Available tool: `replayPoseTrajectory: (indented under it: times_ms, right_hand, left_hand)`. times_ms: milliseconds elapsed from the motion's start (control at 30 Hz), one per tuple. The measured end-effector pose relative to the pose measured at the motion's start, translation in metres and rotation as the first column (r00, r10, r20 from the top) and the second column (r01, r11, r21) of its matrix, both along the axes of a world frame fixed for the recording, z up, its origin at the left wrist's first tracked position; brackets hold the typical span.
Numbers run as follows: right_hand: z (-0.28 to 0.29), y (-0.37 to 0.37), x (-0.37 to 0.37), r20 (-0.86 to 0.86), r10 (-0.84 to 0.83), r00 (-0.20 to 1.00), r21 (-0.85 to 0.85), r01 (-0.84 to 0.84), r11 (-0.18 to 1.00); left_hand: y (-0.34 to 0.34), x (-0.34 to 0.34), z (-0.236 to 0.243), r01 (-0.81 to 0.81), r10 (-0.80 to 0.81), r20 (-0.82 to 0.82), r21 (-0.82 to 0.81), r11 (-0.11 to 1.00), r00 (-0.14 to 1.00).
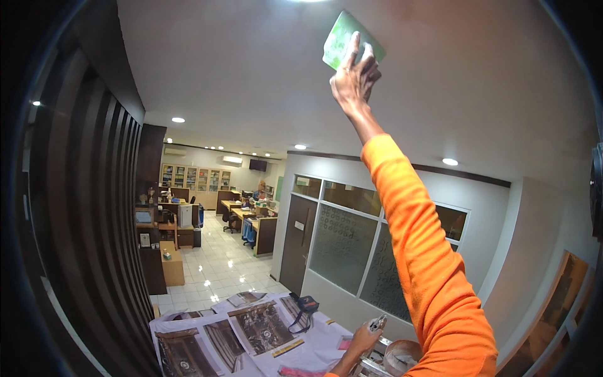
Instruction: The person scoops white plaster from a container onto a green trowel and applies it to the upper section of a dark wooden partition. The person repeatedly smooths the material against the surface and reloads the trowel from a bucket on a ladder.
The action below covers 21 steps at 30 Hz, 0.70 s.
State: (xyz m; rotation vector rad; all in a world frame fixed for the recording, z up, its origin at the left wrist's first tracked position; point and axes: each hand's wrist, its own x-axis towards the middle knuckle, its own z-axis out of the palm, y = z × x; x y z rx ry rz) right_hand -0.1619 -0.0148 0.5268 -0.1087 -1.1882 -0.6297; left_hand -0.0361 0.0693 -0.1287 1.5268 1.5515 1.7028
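Note:
My right hand is raised high on an outstretched arm in an orange sleeve. It grips a flat green putty spreader, whose blade lies against or very close to the white ceiling; two fingers stretch along its face. Low in the view, my left hand is closed round a small grey-white thing that I cannot make out. Beside that hand stands a round tub with pale smears, partly hidden by my right sleeve. Bare metal parts show under the left hand.
A printed sheet covers a surface below, with a black bag and its strap on it. Dark vertical slats rise on the left. A glazed partition and door stand ahead. Recessed lamps dot the ceiling.

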Motion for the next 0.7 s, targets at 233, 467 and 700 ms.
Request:
replayPoseTrajectory:
  times_ms: [233,467,700]
  right_hand:
    - [0.002,-0.019,0.084,-0.319,0.021,0.947,0.335,0.092,0.938]
    - [0.010,-0.003,0.087,-0.204,-0.276,0.939,0.153,0.309,0.939]
    - [-0.007,-0.014,0.115,-0.433,-0.376,0.819,0.284,0.520,0.806]
  left_hand:
    - [-0.010,-0.002,0.005,-0.007,0.007,0.001,-0.023,1.000,1.000]
    - [-0.004,-0.008,0.000,-0.018,0.017,-0.010,-0.055,0.998,1.000]
    - [0.013,-0.009,-0.013,-0.008,0.008,-0.001,-0.008,1.000,1.000]
